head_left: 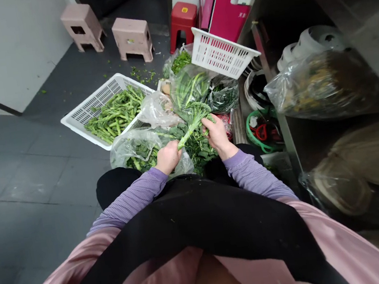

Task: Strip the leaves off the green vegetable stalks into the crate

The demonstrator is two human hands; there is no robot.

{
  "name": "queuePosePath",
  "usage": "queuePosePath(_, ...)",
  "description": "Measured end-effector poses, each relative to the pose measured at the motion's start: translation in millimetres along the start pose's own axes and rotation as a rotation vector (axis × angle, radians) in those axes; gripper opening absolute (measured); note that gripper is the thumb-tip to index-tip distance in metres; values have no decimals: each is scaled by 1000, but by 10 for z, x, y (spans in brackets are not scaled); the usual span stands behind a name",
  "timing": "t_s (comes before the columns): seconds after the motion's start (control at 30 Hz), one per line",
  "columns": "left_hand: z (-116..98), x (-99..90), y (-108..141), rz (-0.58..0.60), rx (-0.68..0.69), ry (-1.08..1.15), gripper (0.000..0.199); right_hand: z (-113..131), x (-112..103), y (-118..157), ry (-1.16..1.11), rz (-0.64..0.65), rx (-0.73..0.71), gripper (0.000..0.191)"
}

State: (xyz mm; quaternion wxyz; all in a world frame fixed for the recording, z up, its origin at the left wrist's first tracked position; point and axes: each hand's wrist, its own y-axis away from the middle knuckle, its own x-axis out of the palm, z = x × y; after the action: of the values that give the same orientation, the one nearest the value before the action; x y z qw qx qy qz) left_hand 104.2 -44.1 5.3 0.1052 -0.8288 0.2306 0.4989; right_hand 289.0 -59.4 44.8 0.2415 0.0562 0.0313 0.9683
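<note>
A green leafy stalk with a floret head [192, 125] is held slantwise between my two hands. My left hand [168, 157] is closed round its lower, thick end. Near the head, my right hand [216, 134] pinches the upper part. Below lie loose dark green leaves [200, 152] and an open plastic bag [120, 146] with more green stalks. To the left, a white slotted basket [79, 113] holds a heap of stalks [118, 116]. Bags of greens [189, 86] stand just beyond my hands.
An upright white basket [221, 51] leans behind the bags. Two pink stools [131, 35] and a red stool [183, 19] stand at the back. At right are a green basket [263, 144] and a metal shelf [290, 147] with a bagged item [321, 85].
</note>
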Motion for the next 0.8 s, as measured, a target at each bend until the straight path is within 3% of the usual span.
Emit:
queuePosePath(0.1,-20,13,5,-28,-61,140,18,-124,-27,-53,251,-88,-221,24)
queuePosePath(0.17,-68,36,14,42,-139,388,7,-206,-37,-39,474,-104,-412,28)
queuePosePath(0.2,-97,43,16,113,-192,551,5,-243,-29,-1,573,-55,-491,30)
queuePosePath(0.27,-141,35,5,247,-321,883,8,-309,25,143,696,175,-590,31)
queuePosePath(0.33,-147,-13,-32,278,-430,1137,9,-352,119,334,670,406,-590,32)
queuePosePath(0.4,-110,-85,-79,243,-453,1310,15,-358,211,486,494,422,-454,29)
queuePosePath(0.5,-36,-174,-110,303,-359,1466,20,-296,262,515,71,277,-38,25)
queuePosePath(0.6,-21,-191,-79,391,-282,1498,18,-220,219,406,-235,383,307,30)
queuePosePath(0.67,-43,-178,-45,399,-228,1480,21,-204,189,366,-310,450,391,32)
queuePosePath(0.8,-92,-172,-1,394,-136,1401,27,-242,176,395,-332,442,408,29)
